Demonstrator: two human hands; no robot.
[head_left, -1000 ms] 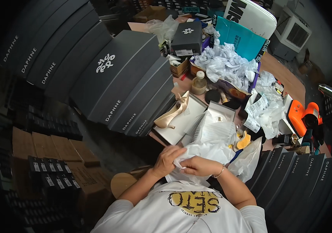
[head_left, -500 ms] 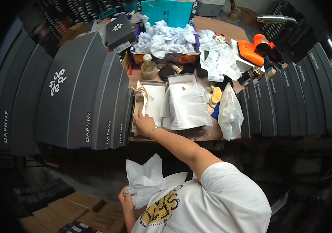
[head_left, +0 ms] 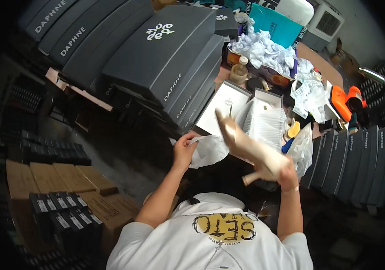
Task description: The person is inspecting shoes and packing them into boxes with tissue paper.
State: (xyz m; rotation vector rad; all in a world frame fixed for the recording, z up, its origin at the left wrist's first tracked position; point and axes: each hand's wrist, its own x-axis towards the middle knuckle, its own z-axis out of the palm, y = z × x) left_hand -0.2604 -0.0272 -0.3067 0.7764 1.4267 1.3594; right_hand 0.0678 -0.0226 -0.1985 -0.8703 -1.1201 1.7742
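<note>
A beige high-heeled shoe is raised in front of the table edge, its pointed toe up and to the left and its heel hanging down. My right hand is closed round the back end of it; motion blurs the shoe a little. Between the fingers of my left hand is a sheet of white tissue paper, draped to the right. Beyond both hands lies an open shoe box, its white-lined half on the left. Beside that, white foam wrap covers the other half's contents.
Dark shoe boxes are stacked at left, and more boxes stand in a row at right. A bin of crumpled paper, a bottle and an orange tool are farther back. Cardboard cartons stand at lower left.
My right hand has lifted the shoe out of the box and brought it nearer. My left hand has raised the tissue paper toward the table edge. The view has swung left.
</note>
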